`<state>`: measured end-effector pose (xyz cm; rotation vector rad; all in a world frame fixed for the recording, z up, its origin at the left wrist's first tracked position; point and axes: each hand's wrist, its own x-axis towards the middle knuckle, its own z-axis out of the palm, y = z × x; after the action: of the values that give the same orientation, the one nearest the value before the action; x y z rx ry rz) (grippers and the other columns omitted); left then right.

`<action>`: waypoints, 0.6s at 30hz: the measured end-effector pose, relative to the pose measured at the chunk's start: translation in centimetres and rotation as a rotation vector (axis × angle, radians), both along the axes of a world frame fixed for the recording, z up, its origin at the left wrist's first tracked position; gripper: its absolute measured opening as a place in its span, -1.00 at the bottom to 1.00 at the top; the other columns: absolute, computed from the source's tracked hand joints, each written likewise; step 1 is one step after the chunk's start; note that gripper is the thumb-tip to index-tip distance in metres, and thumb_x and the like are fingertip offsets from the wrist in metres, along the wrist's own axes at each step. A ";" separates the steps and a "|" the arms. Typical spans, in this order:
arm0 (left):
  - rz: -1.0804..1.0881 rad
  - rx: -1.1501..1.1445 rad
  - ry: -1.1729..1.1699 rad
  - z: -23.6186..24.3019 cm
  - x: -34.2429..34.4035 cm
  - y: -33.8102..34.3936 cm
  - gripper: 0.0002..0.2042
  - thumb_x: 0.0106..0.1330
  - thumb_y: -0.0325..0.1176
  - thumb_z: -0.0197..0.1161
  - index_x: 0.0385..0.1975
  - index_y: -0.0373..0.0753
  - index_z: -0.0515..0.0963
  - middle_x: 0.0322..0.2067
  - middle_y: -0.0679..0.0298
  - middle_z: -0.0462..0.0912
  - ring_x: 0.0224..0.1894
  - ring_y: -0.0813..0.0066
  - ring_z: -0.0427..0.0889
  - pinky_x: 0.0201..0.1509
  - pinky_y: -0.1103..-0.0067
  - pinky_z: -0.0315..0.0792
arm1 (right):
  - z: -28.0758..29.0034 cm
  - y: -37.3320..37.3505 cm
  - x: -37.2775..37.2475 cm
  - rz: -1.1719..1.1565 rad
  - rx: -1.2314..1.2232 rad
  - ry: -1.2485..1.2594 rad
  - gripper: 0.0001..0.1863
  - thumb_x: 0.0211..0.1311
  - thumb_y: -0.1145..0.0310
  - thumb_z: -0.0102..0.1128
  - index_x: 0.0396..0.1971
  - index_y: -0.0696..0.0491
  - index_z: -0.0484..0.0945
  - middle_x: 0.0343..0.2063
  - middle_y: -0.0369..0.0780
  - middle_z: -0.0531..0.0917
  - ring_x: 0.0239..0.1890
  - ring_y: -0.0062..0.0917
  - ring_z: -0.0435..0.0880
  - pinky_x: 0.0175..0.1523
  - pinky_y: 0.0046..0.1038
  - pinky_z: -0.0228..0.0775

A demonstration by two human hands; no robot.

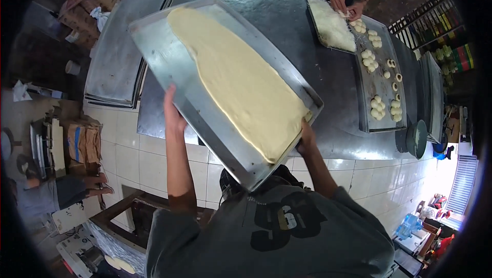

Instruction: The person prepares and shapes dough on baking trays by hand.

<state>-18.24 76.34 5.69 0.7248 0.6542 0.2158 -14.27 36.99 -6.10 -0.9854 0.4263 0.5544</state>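
A large metal baking tray is tilted in front of me, its near corner close to my body and its far part over the metal table. A long, flat sheet of pale yellow dough lies in it, reaching the right-hand end and leaving a strip of metal bare on the left. My left hand grips the tray's left edge, with most of the fingers hidden beneath. Closed on the near right end of the tray is my right hand, its thumb side beside the dough's edge.
On the metal table, a tray of dough balls and rings stands right, beside a shallow tray of white shreds. Another person's hands work there. Stacked trays lie left; a green bucket is at the right edge.
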 end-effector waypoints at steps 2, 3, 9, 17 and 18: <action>-0.034 -0.200 -0.165 -2.0 0.6 3.7 -0.59 0.17 -0.30 0.10 0.00 -0.36 0.40 -0.01 0.09 0.52 0.00 0.20 0.52 0.10 0.35 0.41 | -3.6 -1.7 1.4 0.055 -0.001 0.000 -0.44 0.44 -0.02 -0.26 0.17 0.14 0.29 0.03 -0.19 0.52 0.02 -0.44 0.54 0.13 -0.39 0.39; -0.049 -0.197 -0.179 -1.8 1.2 2.8 -0.59 0.17 -0.30 0.10 0.00 -0.36 0.40 -0.01 0.09 0.52 0.00 0.20 0.52 0.10 0.35 0.41 | -3.5 -1.9 2.8 0.088 -0.021 0.004 -0.42 0.43 -0.04 -0.26 0.17 0.14 0.30 0.04 -0.20 0.52 0.03 -0.45 0.54 0.13 -0.39 0.39; 0.265 0.014 -0.221 4.1 -4.2 -5.9 -0.66 0.01 -0.46 0.01 -0.18 -0.43 0.47 -0.16 0.14 0.55 -0.08 0.24 0.54 0.06 0.39 0.43 | 1.9 -3.5 9.1 0.160 0.261 0.047 -0.21 0.29 -0.28 -0.19 0.19 0.14 0.29 0.06 -0.18 0.50 0.03 -0.44 0.54 0.12 -0.40 0.39; 0.665 0.373 -0.258 0.9 -6.4 -17.6 -0.90 0.20 -0.45 0.08 -0.34 -0.30 0.47 -0.32 0.27 0.51 -0.21 0.49 0.46 0.00 0.48 0.37 | 1.6 -0.7 -5.2 0.579 0.155 -0.448 -0.26 0.21 0.36 0.22 0.34 -0.05 0.05 0.21 -0.10 0.31 0.24 -0.35 0.32 0.24 -0.24 0.26; 0.656 0.481 -0.118 -2.6 -7.2 -19.0 -0.81 0.22 -0.45 0.11 -0.19 -0.34 0.42 -0.23 0.22 0.50 -0.15 0.45 0.45 0.05 0.48 0.34 | 5.2 1.5 -6.4 0.415 0.394 -0.328 -0.31 0.23 0.31 0.17 0.32 -0.09 0.07 0.17 -0.08 0.35 0.22 -0.32 0.35 0.23 -0.21 0.26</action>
<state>-25.40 57.29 3.13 0.9276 0.7192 1.0388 -20.69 38.46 -0.92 -0.7635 -0.1851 0.7979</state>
